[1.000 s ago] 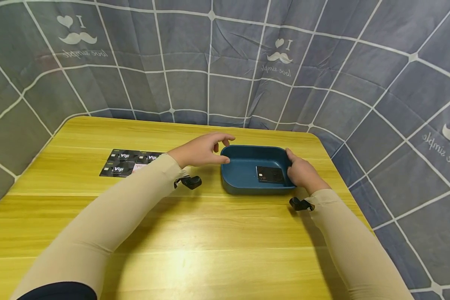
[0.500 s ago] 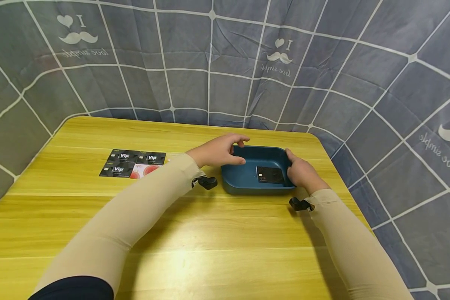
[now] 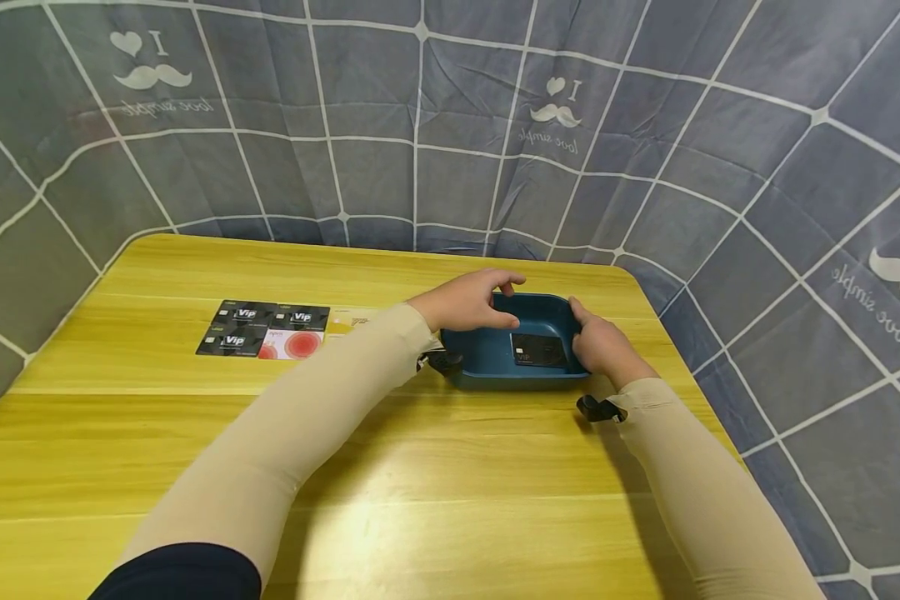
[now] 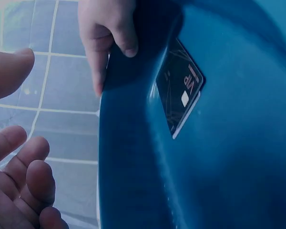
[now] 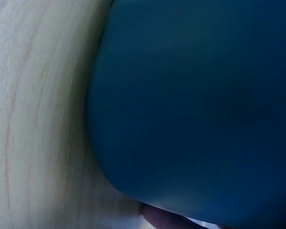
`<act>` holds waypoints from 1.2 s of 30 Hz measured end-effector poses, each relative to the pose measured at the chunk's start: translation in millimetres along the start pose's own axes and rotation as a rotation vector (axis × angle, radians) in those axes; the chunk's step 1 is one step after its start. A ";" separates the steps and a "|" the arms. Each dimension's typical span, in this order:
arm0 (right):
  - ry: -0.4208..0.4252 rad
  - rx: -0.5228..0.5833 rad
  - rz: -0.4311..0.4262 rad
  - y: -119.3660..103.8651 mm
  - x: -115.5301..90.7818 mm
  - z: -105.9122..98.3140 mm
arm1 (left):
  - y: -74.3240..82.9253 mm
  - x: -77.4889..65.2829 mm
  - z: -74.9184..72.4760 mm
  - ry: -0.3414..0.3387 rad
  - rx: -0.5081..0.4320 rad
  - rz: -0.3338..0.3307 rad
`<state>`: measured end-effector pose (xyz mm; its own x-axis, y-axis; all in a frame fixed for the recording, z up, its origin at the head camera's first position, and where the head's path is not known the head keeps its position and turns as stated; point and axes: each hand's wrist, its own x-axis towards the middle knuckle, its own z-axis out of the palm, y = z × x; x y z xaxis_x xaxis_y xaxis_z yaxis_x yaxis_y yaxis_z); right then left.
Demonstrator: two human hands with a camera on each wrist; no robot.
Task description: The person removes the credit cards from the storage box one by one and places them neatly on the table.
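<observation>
A dark blue rectangular tray with rounded corners stands on the table. Inside, towards its right end, lies a black VIP card; the left wrist view shows this card with a pale edge along one side. Over the tray's left part hovers my left hand, its thumb and fingers apart and slightly bent, with nothing between them. My right hand grips the tray's right wall, thumb on the inner side. In the right wrist view the tray's outer wall fills most of the picture.
Left of the tray, several cards lie edge to edge on the wooden table: black Vip cards, a pink card with red circles, and a yellow card partly behind my left sleeve. A grey checked cloth hangs behind the table.
My left hand has moved right, from the tray's left rim to above its inside, uncovering the pink and yellow cards. My right hand and the tray have stayed in place.
</observation>
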<state>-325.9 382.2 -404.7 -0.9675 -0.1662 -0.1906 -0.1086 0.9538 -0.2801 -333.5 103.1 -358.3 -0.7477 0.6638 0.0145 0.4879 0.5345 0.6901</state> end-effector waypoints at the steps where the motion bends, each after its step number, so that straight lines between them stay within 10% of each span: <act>1: 0.001 0.003 0.002 -0.5 0.5 0.2 | 0.1 3.0 0.9 -0.006 0.006 0.002; 36: 0.029 0.008 0.031 -10.2 7.8 3.3 | -22.6 61.4 25.0 -0.069 0.037 -0.021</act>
<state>-331.5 370.3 -406.4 -0.9766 -0.1288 -0.1722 -0.0764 0.9563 -0.2823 -379.2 144.8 -391.2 -0.7257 0.6862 -0.0500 0.4901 0.5666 0.6624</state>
